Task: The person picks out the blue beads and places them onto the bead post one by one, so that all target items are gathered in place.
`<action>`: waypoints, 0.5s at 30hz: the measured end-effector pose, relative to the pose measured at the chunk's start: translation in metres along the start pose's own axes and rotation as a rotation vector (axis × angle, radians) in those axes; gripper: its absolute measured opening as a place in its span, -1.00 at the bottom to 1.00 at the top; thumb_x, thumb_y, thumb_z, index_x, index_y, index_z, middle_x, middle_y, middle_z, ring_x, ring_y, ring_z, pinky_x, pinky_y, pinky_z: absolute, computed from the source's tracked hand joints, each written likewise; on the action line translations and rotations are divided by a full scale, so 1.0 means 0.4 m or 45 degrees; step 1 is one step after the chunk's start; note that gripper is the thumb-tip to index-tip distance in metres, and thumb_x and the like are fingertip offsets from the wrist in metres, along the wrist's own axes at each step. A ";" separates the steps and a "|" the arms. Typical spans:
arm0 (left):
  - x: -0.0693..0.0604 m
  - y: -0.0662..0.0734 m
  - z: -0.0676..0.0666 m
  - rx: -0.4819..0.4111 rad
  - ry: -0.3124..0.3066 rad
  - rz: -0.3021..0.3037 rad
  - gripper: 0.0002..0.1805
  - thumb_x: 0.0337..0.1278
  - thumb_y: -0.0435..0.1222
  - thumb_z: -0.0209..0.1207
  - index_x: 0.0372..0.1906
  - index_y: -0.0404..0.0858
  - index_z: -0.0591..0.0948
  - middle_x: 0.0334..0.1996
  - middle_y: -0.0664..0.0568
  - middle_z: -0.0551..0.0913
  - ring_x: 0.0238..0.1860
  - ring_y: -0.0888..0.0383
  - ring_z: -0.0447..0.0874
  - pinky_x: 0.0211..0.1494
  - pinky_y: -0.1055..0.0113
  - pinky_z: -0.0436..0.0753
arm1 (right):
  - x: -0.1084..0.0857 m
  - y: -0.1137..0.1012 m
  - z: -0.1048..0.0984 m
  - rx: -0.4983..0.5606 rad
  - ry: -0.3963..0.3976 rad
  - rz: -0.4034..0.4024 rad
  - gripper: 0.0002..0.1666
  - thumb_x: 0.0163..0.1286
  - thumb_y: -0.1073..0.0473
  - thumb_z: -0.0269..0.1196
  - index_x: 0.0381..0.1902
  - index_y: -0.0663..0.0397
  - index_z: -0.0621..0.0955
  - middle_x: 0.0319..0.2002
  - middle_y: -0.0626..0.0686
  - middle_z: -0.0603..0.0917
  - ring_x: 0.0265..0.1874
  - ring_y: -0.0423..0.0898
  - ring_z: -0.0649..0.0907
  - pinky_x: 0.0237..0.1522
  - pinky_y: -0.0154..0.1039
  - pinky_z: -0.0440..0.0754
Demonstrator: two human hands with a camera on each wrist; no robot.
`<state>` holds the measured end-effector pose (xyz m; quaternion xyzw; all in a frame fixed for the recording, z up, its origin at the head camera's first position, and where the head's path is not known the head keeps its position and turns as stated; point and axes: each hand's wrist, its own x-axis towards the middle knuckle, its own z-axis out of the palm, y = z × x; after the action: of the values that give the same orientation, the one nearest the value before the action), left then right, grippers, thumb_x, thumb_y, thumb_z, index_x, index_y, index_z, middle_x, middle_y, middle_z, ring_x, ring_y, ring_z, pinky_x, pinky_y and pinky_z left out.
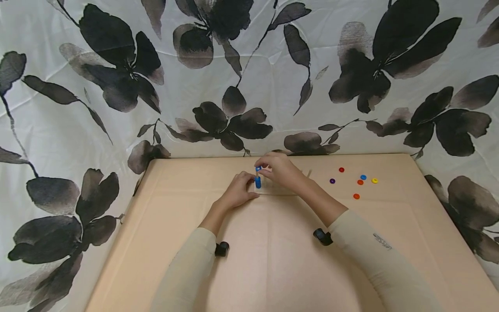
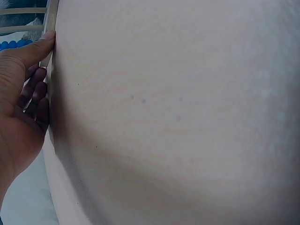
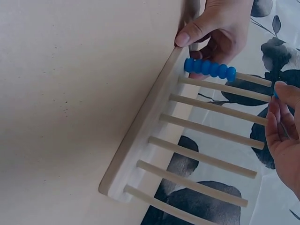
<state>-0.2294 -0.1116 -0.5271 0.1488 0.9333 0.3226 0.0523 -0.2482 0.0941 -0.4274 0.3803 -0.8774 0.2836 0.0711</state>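
Observation:
A wooden peg rack [image 3: 136, 136] has a long base with a row of pegs; several blue beads [image 3: 210, 68] are stacked on the end peg, against the base. With thumb on one side and fingers on the other, my left hand [image 1: 237, 190] grips the base's end beside that stack. My right hand [image 1: 281, 171] pinches another blue bead [image 3: 275, 94] at the free tip of the same peg; fingertips partly hide it. The other visible pegs carry no beads. In the left wrist view, only a corner of the rack and part of the blue stack [image 2: 15, 44] show.
Loose beads lie right of the hands on the tan table [image 1: 269, 260]: red [image 1: 341, 170], purple [image 1: 332, 181], blue [image 1: 363, 177], yellow [image 1: 374, 180] and two orange, one nearer [image 1: 356, 196]. Floral cloth [image 1: 234, 86] hangs behind the table's far edge.

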 end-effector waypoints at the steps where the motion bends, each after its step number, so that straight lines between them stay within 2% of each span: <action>1: -0.001 0.000 0.000 0.000 -0.001 0.002 -0.37 0.13 -0.17 0.50 0.28 -0.29 0.57 0.16 -0.07 0.54 0.15 -0.01 0.42 0.28 0.12 0.48 | 0.001 -0.002 0.001 -0.005 -0.001 -0.007 -0.79 0.35 0.25 0.44 -0.07 0.10 0.77 -0.14 0.05 0.76 -0.12 -0.04 0.76 -0.06 -0.18 0.73; 9: -0.006 0.001 -0.004 0.006 -0.009 0.027 -0.37 0.12 -0.17 0.51 0.26 -0.30 0.58 0.18 -0.09 0.54 0.19 -0.03 0.42 0.32 0.09 0.45 | 0.008 -0.014 0.014 -0.031 -0.073 0.012 -0.79 0.36 0.23 0.43 -0.06 0.14 0.77 -0.11 0.07 0.78 -0.14 -0.05 0.75 -0.09 -0.21 0.72; 15: -0.011 -0.002 -0.003 0.009 0.002 0.045 -0.38 0.09 -0.19 0.52 0.24 -0.30 0.60 0.17 -0.10 0.56 0.19 -0.05 0.43 0.33 0.09 0.45 | 0.010 -0.017 0.023 -0.040 -0.083 0.042 -0.82 0.33 0.24 0.45 -0.11 0.14 0.77 -0.15 0.06 0.79 -0.16 -0.06 0.78 -0.08 -0.21 0.73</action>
<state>-0.2257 -0.1141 -0.5265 0.1650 0.9317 0.3203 0.0453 -0.2452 0.0827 -0.4307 0.3737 -0.8898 0.2584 0.0436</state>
